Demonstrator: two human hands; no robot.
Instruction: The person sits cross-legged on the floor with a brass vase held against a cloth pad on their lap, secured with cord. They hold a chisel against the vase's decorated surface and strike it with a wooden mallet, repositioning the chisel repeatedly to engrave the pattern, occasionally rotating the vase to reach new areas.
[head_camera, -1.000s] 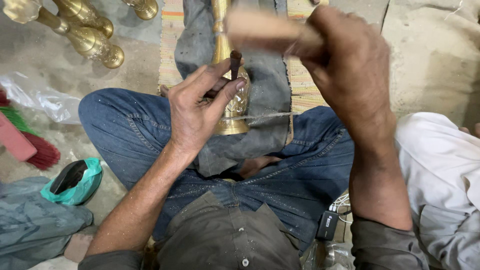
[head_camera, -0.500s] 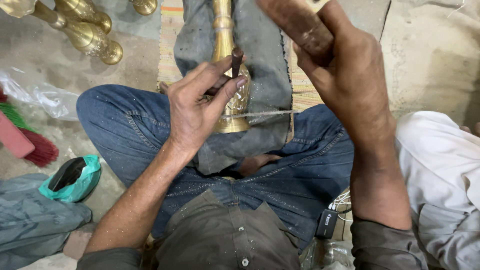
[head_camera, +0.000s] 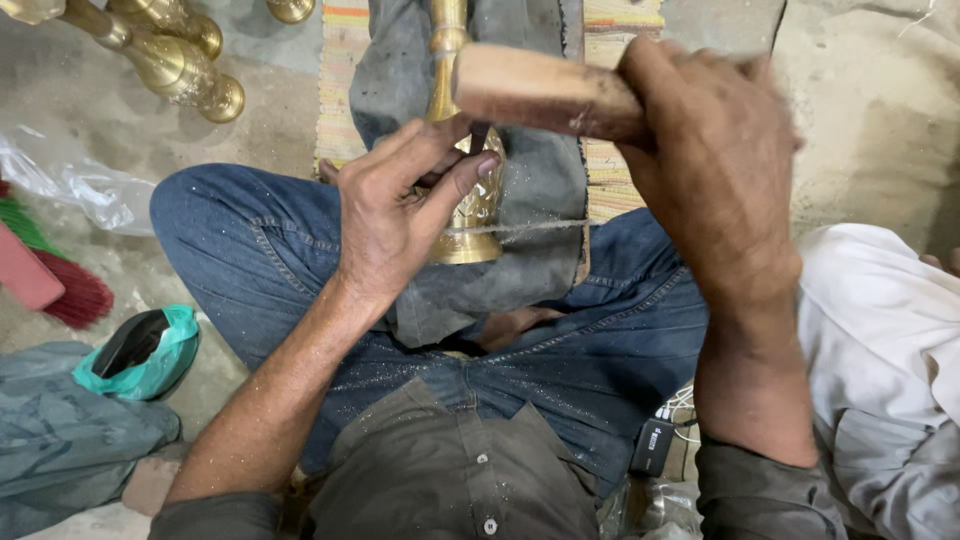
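Brass vase (head_camera: 468, 215) lies lengthwise on the grey cloth (head_camera: 545, 180) over your crossed legs, its flared base toward you and its neck pointing away. Your left hand (head_camera: 400, 215) rests against its body, thumb and fingers pinched shut on a thin dark punch (head_camera: 478, 137) set on the metal. Your right hand (head_camera: 715, 160) is fisted tight round a wooden mallet (head_camera: 540, 92), whose head hangs just above the punch. More brass pieces (head_camera: 170, 55) lie on the floor at far left, well apart. A green bag (head_camera: 150, 350) sits beside your left knee. White cloth (head_camera: 880, 350) lies at your right.
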